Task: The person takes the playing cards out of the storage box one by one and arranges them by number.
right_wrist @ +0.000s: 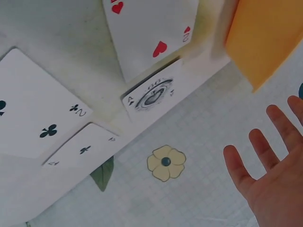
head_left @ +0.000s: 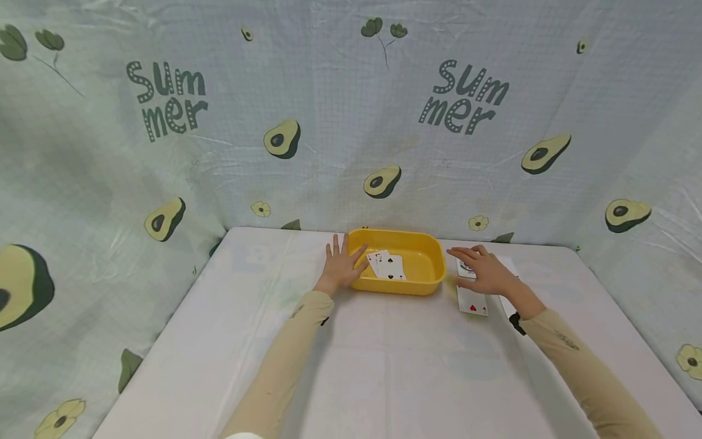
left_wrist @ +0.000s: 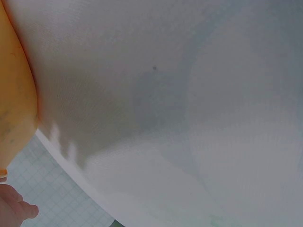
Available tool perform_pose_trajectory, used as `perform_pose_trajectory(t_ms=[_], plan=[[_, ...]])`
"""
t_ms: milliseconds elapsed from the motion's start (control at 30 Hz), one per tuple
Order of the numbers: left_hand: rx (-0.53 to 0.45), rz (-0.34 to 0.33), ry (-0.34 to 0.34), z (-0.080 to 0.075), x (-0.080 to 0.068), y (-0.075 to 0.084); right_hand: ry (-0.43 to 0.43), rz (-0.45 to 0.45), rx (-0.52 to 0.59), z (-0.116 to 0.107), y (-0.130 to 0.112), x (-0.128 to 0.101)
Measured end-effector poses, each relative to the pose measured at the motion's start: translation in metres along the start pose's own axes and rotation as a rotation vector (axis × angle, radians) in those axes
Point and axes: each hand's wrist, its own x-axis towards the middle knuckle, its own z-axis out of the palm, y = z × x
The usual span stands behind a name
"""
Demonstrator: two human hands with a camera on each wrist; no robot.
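My left hand (head_left: pixel 341 267) is at the left end of a yellow plastic basin (head_left: pixel 417 287), fingers spread, thumb reaching over its rim; whether it touches is unclear. Inside the basin lie overlapping playing cards (head_left: pixel 390 267), the top one with spade marks. To the right of the basin my right hand (head_left: pixel 485 271) hovers above other cards with its fingers extended and nothing held. Below it are a two of hearts (right_wrist: pixel 154 35) and an ace of spades (right_wrist: pixel 154 94). A two of clubs (right_wrist: pixel 35 111) and an ace of clubs (right_wrist: pixel 83 147) lie alongside, partly hidden by the hand in the head view.
A white table (head_left: pixel 373 366) carries everything, with the basin near its back edge. Behind and at the sides hangs a pale curtain (head_left: pixel 329 79) printed with avocados, flowers and lettering.
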Motion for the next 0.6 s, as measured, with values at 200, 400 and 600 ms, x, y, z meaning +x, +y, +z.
perform_pose_trajectory(t_ms=[200,400,600], plan=[[0.005,0.003,-0.008,-0.001,0.000,0.000,0.031,-0.046,-0.001,0.001,-0.013,0.016],[0.005,-0.001,-0.014,-0.001,0.001,-0.001,0.028,-0.045,0.018,0.003,-0.028,0.033],[0.004,0.000,-0.010,-0.001,0.002,-0.001,0.018,-0.062,0.022,0.007,-0.038,0.047]])
